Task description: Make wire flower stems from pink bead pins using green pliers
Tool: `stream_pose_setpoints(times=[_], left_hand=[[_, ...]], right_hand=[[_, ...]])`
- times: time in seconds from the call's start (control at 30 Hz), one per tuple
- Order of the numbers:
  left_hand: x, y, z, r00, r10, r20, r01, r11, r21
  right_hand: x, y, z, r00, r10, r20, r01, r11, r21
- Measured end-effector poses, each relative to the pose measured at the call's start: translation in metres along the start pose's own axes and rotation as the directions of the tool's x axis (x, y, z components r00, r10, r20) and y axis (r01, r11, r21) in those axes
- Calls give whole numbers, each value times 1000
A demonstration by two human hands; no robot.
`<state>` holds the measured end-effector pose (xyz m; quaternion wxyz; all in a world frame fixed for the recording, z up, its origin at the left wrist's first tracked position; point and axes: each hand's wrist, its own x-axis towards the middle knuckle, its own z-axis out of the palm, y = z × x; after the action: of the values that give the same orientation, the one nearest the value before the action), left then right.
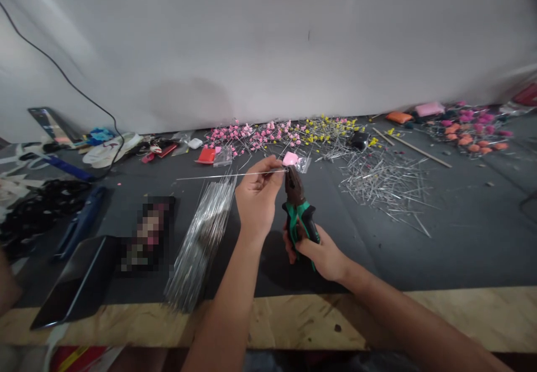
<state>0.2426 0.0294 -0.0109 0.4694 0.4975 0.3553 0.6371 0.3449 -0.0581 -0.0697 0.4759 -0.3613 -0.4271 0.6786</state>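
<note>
My left hand [258, 198] pinches a long thin wire [210, 177] that points out to the left, roughly level. The wire's right end reaches the jaws of the pliers [296, 190], close to my left fingertips. My right hand [312, 249] is wrapped round the green and black handles, and the jaws point away from me. Whether the jaws are closed on the wire is too small to tell. A bundle of straight wires [201, 238] lies left of my left forearm. Behind the pliers' tip sits a pink packet [290, 159].
Pink-tipped wires [255, 134] and yellow-tipped wires [331, 128] line the wall. Short wires [386, 184] are heaped at the right, near a wooden stick [423, 152] and coloured balls on wires [474, 131]. A dark tablet [78, 282] and blue tool [79, 221] lie left.
</note>
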Motion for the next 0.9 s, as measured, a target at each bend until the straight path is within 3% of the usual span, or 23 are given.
stream_pose_setpoints(times=[0.13, 0.3, 0.57, 0.9], left_hand=[[0, 1, 3, 992, -124, 5, 123, 971, -205], [-3, -1, 6, 961, -275, -20, 255, 913, -320], [-5, 1, 9, 972, -231, -28, 212, 927, -308], [-5, 5, 13, 946, -321, -38, 292, 900, -323]], right_hand=[[-2, -5, 3, 999, -1, -50, -2, 998, -65], [-3, -5, 5, 997, -1, -81, -9, 993, -121], [-2, -1, 3, 996, -6, -94, -6, 991, -130], [-1, -5, 4, 996, -4, -89, -9, 989, -147]])
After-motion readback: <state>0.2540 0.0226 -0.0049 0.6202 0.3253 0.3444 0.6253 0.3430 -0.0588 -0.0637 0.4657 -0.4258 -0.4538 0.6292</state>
